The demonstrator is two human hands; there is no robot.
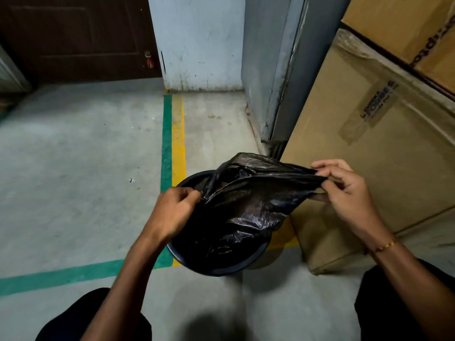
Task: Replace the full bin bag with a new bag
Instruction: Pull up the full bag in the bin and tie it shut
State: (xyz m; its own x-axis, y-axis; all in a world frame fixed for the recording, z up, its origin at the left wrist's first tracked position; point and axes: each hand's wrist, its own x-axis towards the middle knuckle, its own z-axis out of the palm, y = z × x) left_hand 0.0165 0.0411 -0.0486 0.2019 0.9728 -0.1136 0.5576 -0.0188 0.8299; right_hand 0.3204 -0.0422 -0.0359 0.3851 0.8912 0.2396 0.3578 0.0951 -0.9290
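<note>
Above a round dark plastic bin [246, 268] standing on the grey concrete floor [73, 193], a thin, crinkled black plastic bin bag [248, 205] is held stretched between two hands, its lower end hanging into the bin. Left hand [172, 212]: grip curled, pinching the bag's near-left edge. Right hand [344, 190]: fingertips and thumb pinching the opposite edge. The film looks very light, limp and rather slippery, probably easy to tear; hold is best taken at the rim of its mouth, on opposite sides. Beside the bin stands a large brown cardboard box [369, 156]; its tape bears print, seemingly "FORBES", otherwise unreadable.
</note>
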